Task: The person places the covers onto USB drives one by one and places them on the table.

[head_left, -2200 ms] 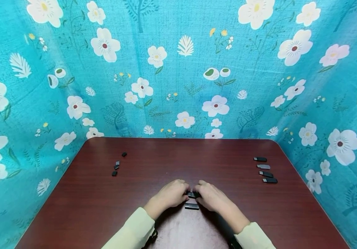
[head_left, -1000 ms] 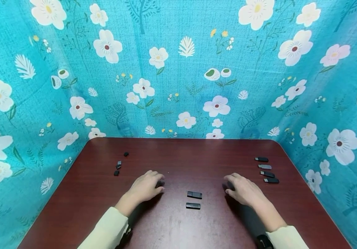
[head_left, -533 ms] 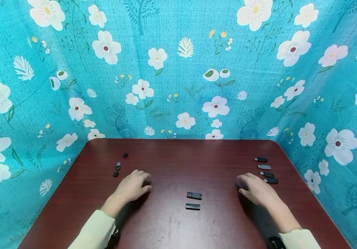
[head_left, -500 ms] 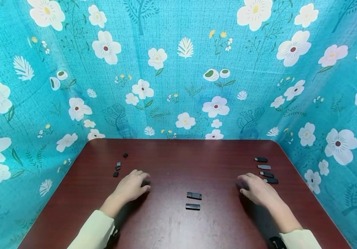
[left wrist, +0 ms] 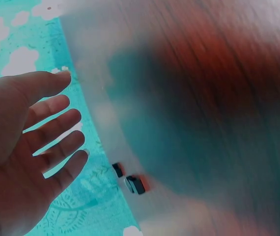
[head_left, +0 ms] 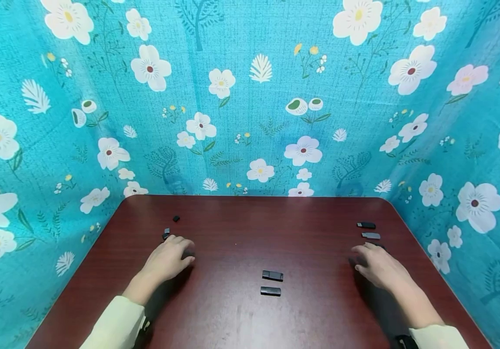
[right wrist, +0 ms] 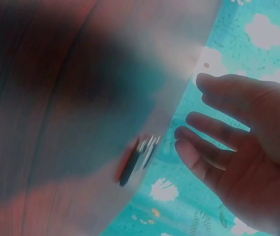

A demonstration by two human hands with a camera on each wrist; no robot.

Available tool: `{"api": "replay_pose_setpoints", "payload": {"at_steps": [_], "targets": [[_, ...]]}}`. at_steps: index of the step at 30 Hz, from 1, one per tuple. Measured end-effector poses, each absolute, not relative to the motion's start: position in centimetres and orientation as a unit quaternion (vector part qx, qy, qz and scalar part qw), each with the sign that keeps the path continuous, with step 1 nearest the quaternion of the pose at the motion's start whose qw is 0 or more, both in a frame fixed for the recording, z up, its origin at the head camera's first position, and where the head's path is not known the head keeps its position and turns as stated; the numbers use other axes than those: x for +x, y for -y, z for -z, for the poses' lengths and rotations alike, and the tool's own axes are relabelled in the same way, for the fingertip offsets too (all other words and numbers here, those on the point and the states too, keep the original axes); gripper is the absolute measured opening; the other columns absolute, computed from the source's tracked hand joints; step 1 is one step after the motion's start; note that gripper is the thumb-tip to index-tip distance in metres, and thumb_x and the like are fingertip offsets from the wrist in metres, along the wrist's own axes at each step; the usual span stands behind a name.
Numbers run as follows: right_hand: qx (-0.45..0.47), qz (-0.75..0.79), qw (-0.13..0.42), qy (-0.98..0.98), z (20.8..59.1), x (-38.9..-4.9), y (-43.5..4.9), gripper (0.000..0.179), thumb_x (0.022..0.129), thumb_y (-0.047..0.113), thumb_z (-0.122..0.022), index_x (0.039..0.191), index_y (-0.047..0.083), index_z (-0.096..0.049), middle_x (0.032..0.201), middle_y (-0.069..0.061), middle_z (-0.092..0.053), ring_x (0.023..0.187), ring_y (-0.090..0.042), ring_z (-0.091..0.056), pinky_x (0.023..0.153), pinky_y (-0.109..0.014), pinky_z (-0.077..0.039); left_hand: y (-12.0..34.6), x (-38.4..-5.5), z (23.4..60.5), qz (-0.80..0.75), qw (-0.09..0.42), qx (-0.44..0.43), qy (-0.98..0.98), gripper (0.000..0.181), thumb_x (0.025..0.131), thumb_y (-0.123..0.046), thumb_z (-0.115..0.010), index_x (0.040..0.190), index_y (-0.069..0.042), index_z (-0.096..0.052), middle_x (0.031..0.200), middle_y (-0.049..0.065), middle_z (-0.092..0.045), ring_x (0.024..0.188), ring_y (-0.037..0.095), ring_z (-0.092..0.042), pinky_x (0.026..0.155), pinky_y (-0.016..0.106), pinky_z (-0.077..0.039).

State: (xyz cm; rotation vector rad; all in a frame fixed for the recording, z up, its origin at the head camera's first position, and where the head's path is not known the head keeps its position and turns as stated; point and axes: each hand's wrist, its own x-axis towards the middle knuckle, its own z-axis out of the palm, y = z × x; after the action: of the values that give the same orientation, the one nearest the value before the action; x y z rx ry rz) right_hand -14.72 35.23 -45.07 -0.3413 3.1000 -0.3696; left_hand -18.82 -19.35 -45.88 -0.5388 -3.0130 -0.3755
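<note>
My left hand (head_left: 164, 261) hangs over the left of the table with relaxed fingers and holds nothing. Just beyond its fingertips lie small caps: a black cap (head_left: 176, 218), a grey cap (head_left: 166, 231) and another black cap (head_left: 165, 236); the nearest one is hidden by the hand. Over on the right, my right hand (head_left: 381, 266) is also empty, its fingers loosely bent. It is close to the uncapped USB sticks, among them a black USB stick (head_left: 366, 225) and a grey USB stick (head_left: 371, 236); it covers part of that row. Two closed USB sticks, one (head_left: 273, 276) behind the other (head_left: 270, 291), lie mid-table.
The dark red wooden table (head_left: 250, 218) has rounded far corners. A turquoise flowered curtain (head_left: 250, 111) surrounds it at the back and on both sides.
Both hands have let go of the rear closed USB stick in the middle and moved apart, left hand toward the caps, right hand toward the uncapped sticks. The two middle sticks stayed put.
</note>
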Motion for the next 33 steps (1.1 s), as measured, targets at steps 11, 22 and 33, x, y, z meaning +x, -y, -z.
{"api": "replay_pose_setpoints", "payload": {"at_steps": [11,22,33], "targets": [[-0.094,0.119,-0.018,-0.988,45.4,-14.7,-38.2,0.042,0.083,0.007,-0.078,0.122,-0.005,-0.066,0.12,-0.031,-0.061,0.109,-0.047,-0.06,0.084,-0.06,-0.052,21.9,-19.8,46.1,0.132,0.052,-0.159,0.977,0.029,0.089,-0.02,-0.079,0.113,-0.008,-0.071,0.11,0.01,-0.069,0.112,0.034,-0.059,0.098,0.051,-0.049],[-0.083,0.121,-0.027,-0.989,45.9,-14.7,-40.6,0.037,0.082,0.004,-0.078,0.116,-0.007,-0.065,0.113,-0.03,-0.062,0.102,-0.045,-0.06,0.081,-0.06,-0.053,23.3,-20.3,46.1,0.135,0.038,-0.136,0.981,0.028,0.089,-0.019,-0.078,0.114,-0.007,-0.071,0.124,0.018,-0.067,0.121,0.038,-0.054,0.096,0.053,-0.05],[-0.079,0.104,-0.026,-0.991,46.4,-15.6,-42.0,0.035,0.08,0.001,-0.076,0.112,-0.008,-0.065,0.111,-0.033,-0.061,0.101,-0.048,-0.059,0.083,-0.062,-0.051,24.5,-21.1,46.5,0.131,0.028,-0.121,0.984,0.031,0.089,-0.019,-0.078,0.116,-0.004,-0.07,0.119,0.017,-0.067,0.117,0.037,-0.054,0.095,0.053,-0.051]]}}
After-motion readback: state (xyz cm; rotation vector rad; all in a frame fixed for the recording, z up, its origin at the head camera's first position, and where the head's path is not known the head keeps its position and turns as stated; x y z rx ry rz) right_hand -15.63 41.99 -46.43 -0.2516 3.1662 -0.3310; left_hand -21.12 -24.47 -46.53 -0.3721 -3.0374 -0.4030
